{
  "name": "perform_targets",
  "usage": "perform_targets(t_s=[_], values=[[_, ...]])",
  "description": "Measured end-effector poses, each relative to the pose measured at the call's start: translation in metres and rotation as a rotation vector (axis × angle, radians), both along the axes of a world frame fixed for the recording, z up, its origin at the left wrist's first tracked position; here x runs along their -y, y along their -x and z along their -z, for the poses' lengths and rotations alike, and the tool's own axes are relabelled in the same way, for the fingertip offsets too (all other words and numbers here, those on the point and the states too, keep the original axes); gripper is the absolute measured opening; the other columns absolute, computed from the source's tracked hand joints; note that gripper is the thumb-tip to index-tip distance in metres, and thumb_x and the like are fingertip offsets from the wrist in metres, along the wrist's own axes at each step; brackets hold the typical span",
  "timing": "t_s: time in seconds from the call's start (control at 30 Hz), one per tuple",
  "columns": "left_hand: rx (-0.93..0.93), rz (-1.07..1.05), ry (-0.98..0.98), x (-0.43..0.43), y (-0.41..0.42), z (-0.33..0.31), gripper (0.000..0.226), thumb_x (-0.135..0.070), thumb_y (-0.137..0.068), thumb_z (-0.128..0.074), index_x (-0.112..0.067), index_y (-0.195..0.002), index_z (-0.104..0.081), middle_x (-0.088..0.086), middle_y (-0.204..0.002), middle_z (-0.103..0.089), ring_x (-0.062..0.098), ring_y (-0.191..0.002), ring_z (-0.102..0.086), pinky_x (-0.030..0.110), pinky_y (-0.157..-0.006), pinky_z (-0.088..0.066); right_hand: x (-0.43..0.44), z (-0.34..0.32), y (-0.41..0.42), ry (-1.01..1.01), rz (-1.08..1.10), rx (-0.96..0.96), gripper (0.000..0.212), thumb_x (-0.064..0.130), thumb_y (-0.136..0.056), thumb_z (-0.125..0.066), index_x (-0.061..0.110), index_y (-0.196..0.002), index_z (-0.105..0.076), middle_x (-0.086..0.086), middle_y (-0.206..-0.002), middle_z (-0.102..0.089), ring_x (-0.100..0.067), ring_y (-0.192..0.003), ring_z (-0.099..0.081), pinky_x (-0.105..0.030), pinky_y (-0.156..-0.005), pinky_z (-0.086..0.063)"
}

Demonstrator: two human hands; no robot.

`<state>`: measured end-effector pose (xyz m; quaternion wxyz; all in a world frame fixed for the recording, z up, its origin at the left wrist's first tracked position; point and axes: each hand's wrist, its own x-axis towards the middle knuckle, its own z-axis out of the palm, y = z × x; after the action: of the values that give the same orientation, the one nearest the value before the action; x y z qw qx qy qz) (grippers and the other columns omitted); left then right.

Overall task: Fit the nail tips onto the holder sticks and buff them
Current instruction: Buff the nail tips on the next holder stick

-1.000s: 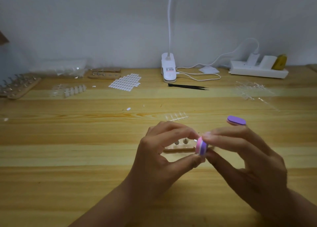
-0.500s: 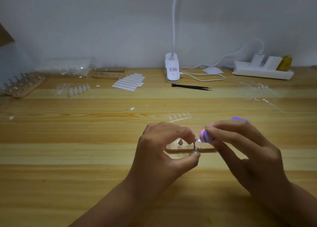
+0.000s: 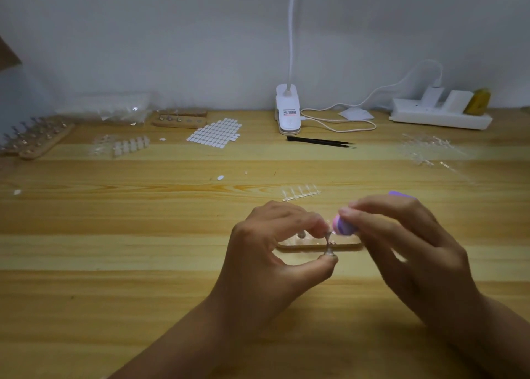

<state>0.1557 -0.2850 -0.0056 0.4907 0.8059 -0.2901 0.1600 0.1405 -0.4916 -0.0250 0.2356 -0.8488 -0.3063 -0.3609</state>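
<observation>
Left hand (image 3: 272, 252): thumb and forefinger pinch the holder stick (image 3: 328, 242), held upright over the middle of the tabletop (image 3: 114, 264), toward its near edge.
Right hand (image 3: 407, 252): fingers curled round the buffer block (image 3: 342, 227), whose pink-purple end meets the stick's top.
Nail tip on the stick: covered by fingertips and buffer, cannot tell.
Wooden base (image 3: 289, 247): lies flat just behind the stick, with 1 peg showing.
Nail tip strip (image 3: 301, 192): beyond the hands, apart from both.
Tweezers (image 3: 318, 141): near the far edge, beside the lamp clamp (image 3: 288, 112).
</observation>
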Motion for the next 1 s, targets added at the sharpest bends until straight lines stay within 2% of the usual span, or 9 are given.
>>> perform_targets(t_s=[0.07, 0.2, 0.33, 0.47, 0.63, 0.77, 0.9, 1.0], values=[[-0.024, 0.002, 0.004, 0.0, -0.001, 0.0, 0.024, -0.014, -0.066, -0.084, -0.016, -0.087, -0.076, -0.011, -0.086, -0.072, 0.011, -0.09, -0.065, 0.037, -0.08, -0.051, -0.001, -0.002, 0.001, -0.046, 0.004, -0.006, 0.034, -0.007, -0.086, -0.066, -0.001, -0.119, -0.064, -0.014, -0.114, -0.065, -0.021, -0.109, -0.063, -0.033, -0.092, -0.052], [0.03, 0.035, -0.018, 0.001, -0.001, 0.0, 0.027, -0.013, -0.067, -0.084, -0.014, -0.093, -0.077, -0.009, -0.091, -0.073, 0.009, -0.092, -0.065, 0.036, -0.079, -0.052, -0.008, 0.002, 0.009, 0.05, -0.102, 0.013, 0.036, -0.008, -0.086, -0.066, -0.001, -0.122, -0.064, -0.011, -0.119, -0.064, -0.023, -0.115, -0.061, -0.03, -0.099, -0.046], [-0.042, -0.001, 0.013, -0.001, -0.002, 0.002, 0.023, -0.012, -0.066, -0.083, -0.016, -0.087, -0.075, -0.01, -0.084, -0.071, 0.011, -0.089, -0.065, 0.033, -0.08, -0.05, 0.001, -0.005, 0.001, -0.041, -0.018, -0.032, 0.035, -0.006, -0.087, -0.065, 0.003, -0.121, -0.063, -0.012, -0.115, -0.064, -0.02, -0.111, -0.062, -0.036, -0.09, -0.051], [-0.039, 0.022, -0.021, 0.0, 0.0, 0.002, 0.028, -0.014, -0.068, -0.084, -0.015, -0.095, -0.076, -0.009, -0.091, -0.072, 0.009, -0.094, -0.063, 0.034, -0.08, -0.05, -0.01, 0.0, 0.009, 0.017, -0.1, -0.002, 0.039, -0.007, -0.082, -0.07, 0.0, -0.12, -0.066, -0.01, -0.118, -0.066, -0.022, -0.112, -0.063, -0.029, -0.096, -0.047], [-0.052, -0.004, 0.032, 0.001, 0.001, 0.004, 0.024, -0.012, -0.064, -0.082, -0.02, -0.084, -0.073, -0.011, -0.083, -0.07, 0.008, -0.09, -0.063, 0.029, -0.082, -0.048, 0.001, -0.003, 0.003, 0.024, -0.054, -0.006, 0.035, -0.007, -0.083, -0.068, 0.003, -0.116, -0.067, -0.006, -0.117, -0.067, -0.021, -0.112, -0.064, -0.033, -0.095, -0.049], [-0.026, -0.006, 0.004, 0.001, 0.0, 0.008, 0.028, -0.011, -0.065, -0.082, -0.018, -0.091, -0.076, -0.01, -0.087, -0.072, 0.009, -0.091, -0.063, 0.032, -0.08, -0.049, -0.009, 0.003, 0.004, 0.088, -0.11, -0.013, 0.037, -0.01, -0.081, -0.068, -0.001, -0.117, -0.069, -0.01, -0.118, -0.067, -0.024, -0.112, -0.062, -0.03, -0.096, -0.046], [-0.063, -0.034, 0.003, 0.002, -0.001, 0.009, 0.024, -0.013, -0.065, -0.08, -0.021, -0.087, -0.075, -0.011, -0.082, -0.07, 0.008, -0.089, -0.062, 0.032, -0.08, -0.047, 0.002, -0.001, 0.001, 0.124, -0.059, -0.054, 0.04, -0.008, -0.083, -0.066, 0.003, -0.121, -0.066, -0.012, -0.118, -0.067, -0.025, -0.112, -0.062, -0.034, -0.093, -0.05], [-0.065, -0.047, 0.016, 0.002, -0.001, 0.009, 0.025, -0.015, -0.065, -0.081, -0.02, -0.089, -0.076, -0.013, -0.084, -0.071, 0.008, -0.089, -0.063, 0.031, -0.08, -0.048, -0.006, 0.001, 0.004, 0.113, -0.067, -0.039, 0.038, -0.01, -0.082, -0.067, 0.001, -0.119, -0.068, -0.012, -0.117, -0.067, -0.025, -0.112, -0.062, -0.03, -0.095, -0.048]])
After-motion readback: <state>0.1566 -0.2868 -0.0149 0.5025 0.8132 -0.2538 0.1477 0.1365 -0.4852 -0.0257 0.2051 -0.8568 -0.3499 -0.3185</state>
